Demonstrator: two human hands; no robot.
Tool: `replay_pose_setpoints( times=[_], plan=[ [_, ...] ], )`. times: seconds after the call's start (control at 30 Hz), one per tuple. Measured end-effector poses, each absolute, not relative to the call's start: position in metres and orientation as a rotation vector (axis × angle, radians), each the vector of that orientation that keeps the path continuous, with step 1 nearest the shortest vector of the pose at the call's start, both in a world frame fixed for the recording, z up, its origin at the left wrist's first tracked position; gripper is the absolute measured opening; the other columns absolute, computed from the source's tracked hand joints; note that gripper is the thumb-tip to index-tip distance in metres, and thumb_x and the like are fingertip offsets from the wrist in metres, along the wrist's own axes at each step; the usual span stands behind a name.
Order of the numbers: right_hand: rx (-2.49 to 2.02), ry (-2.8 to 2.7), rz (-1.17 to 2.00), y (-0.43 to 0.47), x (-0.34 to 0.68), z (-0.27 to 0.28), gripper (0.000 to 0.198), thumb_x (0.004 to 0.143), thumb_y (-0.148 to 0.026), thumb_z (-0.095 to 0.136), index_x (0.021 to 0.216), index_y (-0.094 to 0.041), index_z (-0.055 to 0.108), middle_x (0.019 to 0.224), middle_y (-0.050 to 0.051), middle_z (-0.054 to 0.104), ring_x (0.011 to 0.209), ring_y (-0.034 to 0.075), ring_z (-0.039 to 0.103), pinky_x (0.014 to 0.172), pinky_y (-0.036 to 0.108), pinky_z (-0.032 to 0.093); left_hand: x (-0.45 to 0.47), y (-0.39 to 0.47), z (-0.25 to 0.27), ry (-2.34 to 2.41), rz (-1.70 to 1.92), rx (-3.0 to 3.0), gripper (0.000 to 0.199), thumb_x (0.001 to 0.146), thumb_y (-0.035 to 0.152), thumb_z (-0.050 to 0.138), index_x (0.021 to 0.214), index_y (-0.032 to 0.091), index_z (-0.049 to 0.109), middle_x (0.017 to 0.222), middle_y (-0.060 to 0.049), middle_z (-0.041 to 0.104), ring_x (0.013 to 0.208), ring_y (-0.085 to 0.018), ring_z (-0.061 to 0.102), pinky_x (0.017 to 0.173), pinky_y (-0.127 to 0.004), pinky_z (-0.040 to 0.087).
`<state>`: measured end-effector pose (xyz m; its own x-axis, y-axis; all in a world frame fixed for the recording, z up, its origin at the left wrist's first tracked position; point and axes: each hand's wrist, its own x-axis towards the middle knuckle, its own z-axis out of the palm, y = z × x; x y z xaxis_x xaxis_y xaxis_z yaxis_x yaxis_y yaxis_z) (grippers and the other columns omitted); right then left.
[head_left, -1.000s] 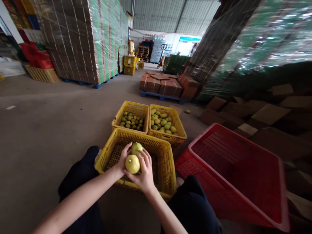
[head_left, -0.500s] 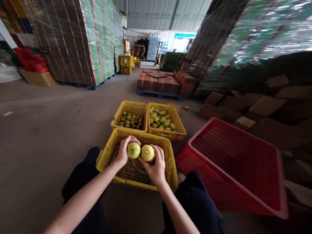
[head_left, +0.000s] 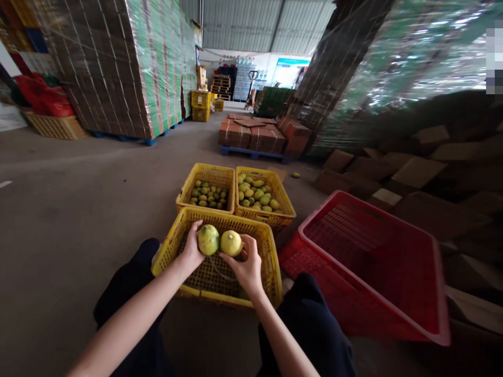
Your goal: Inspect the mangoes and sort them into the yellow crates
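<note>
My left hand (head_left: 192, 244) is closed around a green-yellow lemon (head_left: 208, 240) with small marks on its skin. In my right hand (head_left: 248, 264) a yellower lemon (head_left: 231, 243) is held by the fingers and thumb, its pale nub facing me. The two lemons are side by side with a narrow gap, above a yellow crate (head_left: 220, 297) between my knees. A thin string-like strand (head_left: 220, 271) shows inside that crate. Behind it, a left yellow crate (head_left: 184, 192) holds smaller, greener lemons, and a right yellow crate (head_left: 288, 201) holds larger, yellower ones.
To my right stands a big red crate (head_left: 377, 230). Flattened cardboard (head_left: 420, 173) is heaped beyond it. One stray lemon (head_left: 296, 175) lies on the floor. Farther off are boxes on a blue pallet (head_left: 255, 153) and a tall wrapped stack (head_left: 113, 68) at the left.
The lemon in my left hand has been turned, so its end now points upward and more of its side shows. A slightly wider gap separates the lemons. The view has shifted a little.
</note>
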<state>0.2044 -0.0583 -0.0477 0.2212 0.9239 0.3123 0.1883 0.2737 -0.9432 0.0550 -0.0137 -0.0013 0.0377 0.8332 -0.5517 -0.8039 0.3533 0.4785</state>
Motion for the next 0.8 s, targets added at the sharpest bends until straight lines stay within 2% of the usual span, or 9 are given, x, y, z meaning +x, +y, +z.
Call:
replay_pose_setpoints(
  times=[0.13, 0.3, 0.47, 0.63, 0.8],
  plan=[
    [-1.143, -0.948, 1.130, -0.049, 0.200, -0.051, 0.060, 0.052, -0.044, 0.091, 0.097, -0.023, 0.058, 0.088, 0.001, 0.072, 0.080, 0.021, 0.069, 0.073, 0.035, 0.058, 0.058, -0.019, 0.002, 0.869, 1.284, -0.039, 0.016, 0.085, 0.028, 0.060, 0.074, 0.016, 0.063, 0.063, 0.000, 0.065, 0.056, -0.014, 0.063, 0.060, -0.025, 0.053],
    [-1.018, -0.798, 1.328, -0.046, 0.200, -0.050, 0.062, 0.052, -0.043, 0.092, 0.103, -0.019, 0.067, 0.088, 0.004, 0.075, 0.081, 0.022, 0.070, 0.081, 0.039, 0.056, 0.056, -0.018, 0.006, 0.848, 1.259, -0.055, 0.015, 0.091, 0.029, 0.057, 0.084, 0.017, 0.064, 0.071, -0.002, 0.069, 0.062, -0.017, 0.067, 0.068, -0.031, 0.057],
    [-0.860, -0.745, 1.413, -0.049, 0.206, -0.037, 0.058, 0.054, -0.045, 0.091, 0.102, -0.019, 0.070, 0.093, 0.010, 0.077, 0.082, 0.028, 0.073, 0.080, 0.047, 0.059, 0.052, -0.013, 0.009, 0.718, 1.259, -0.044, 0.024, 0.098, 0.025, 0.044, 0.098, 0.015, 0.066, 0.077, -0.006, 0.073, 0.069, -0.019, 0.071, 0.071, -0.033, 0.060],
    [-0.777, -0.788, 1.487, -0.052, 0.208, -0.033, 0.052, 0.059, -0.048, 0.089, 0.100, -0.020, 0.072, 0.089, 0.008, 0.077, 0.082, 0.028, 0.074, 0.083, 0.049, 0.060, 0.053, -0.017, 0.012, 0.685, 1.266, -0.047, 0.021, 0.097, 0.024, 0.048, 0.098, 0.016, 0.067, 0.073, -0.006, 0.072, 0.064, -0.019, 0.070, 0.062, -0.028, 0.059],
    [-0.745, -0.738, 1.531, -0.053, 0.204, -0.032, 0.054, 0.058, -0.049, 0.090, 0.100, -0.021, 0.072, 0.091, 0.007, 0.078, 0.086, 0.029, 0.075, 0.085, 0.049, 0.060, 0.054, -0.021, 0.014, 0.681, 1.242, -0.050, 0.026, 0.096, 0.027, 0.047, 0.101, 0.012, 0.068, 0.073, -0.006, 0.071, 0.064, -0.020, 0.070, 0.067, -0.033, 0.062]
  ],
)
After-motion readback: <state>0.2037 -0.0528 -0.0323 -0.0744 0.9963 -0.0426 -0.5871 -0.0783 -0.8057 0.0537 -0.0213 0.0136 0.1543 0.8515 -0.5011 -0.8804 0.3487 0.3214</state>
